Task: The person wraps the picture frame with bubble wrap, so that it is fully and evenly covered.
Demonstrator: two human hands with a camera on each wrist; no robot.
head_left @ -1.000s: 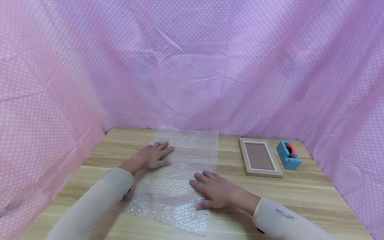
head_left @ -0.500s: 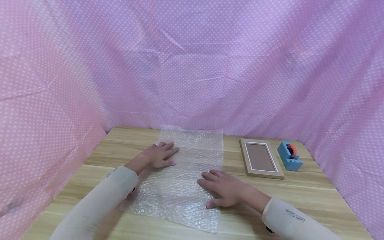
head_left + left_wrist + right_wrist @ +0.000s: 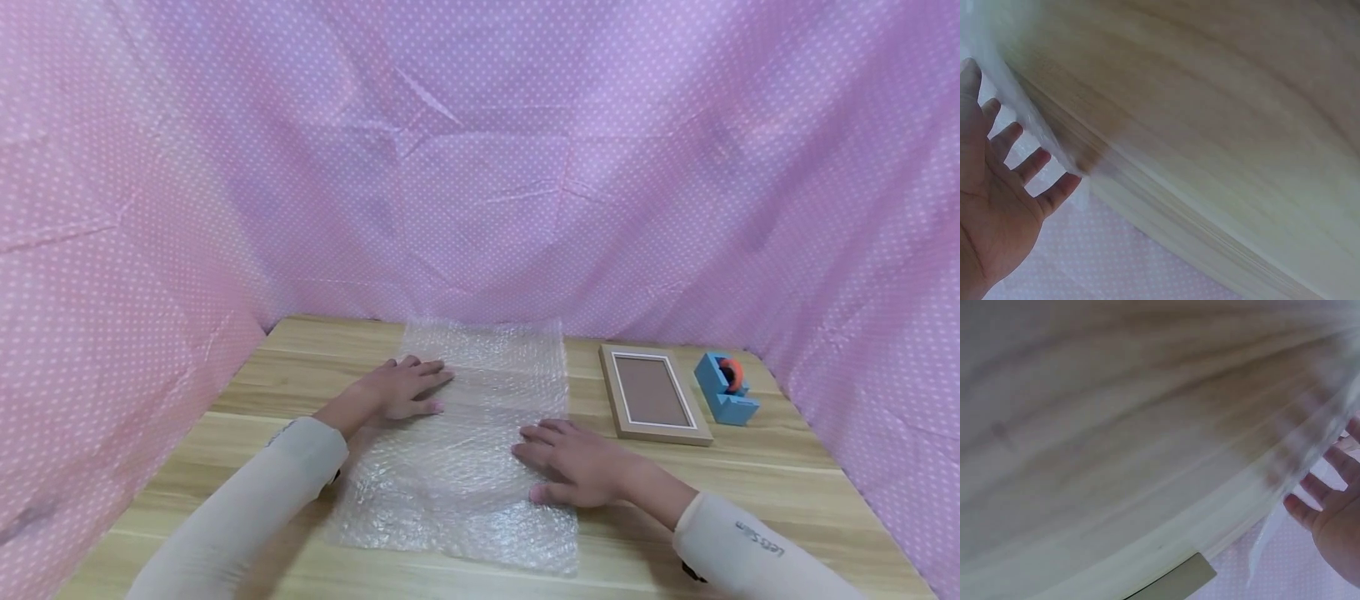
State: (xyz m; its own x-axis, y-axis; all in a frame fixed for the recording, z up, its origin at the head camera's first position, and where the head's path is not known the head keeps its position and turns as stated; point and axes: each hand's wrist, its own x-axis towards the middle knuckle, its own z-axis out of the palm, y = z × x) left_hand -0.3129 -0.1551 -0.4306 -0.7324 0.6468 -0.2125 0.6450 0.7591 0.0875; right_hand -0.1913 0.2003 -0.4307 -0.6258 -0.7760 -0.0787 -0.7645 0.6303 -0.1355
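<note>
A sheet of clear bubble wrap (image 3: 480, 450) lies spread lengthwise over the wooden table, its far end at the back edge. On its left side rests my left hand (image 3: 401, 390), fingers spread and straight. My right hand (image 3: 581, 467) lies on the sheet's right edge, nearer to me, fingers extended. In the left wrist view the left hand's fingertips (image 3: 1066, 184) touch the wrap from above. The right wrist view has the right hand (image 3: 1341, 519) with its fingertips at the wrap's edge. Neither hand grips anything.
Right of the wrap, a wooden picture frame (image 3: 652, 396) with a white inner border lies flat. Beside it stands a blue tape dispenser (image 3: 726, 392) with an orange roll. Pink dotted cloth (image 3: 480, 208) hangs behind and around the table (image 3: 780, 500).
The bubble wrap has shifted to the right, and its near edge lies straighter. My right hand has moved right with it and slightly away from me; the left hand has moved a little right.
</note>
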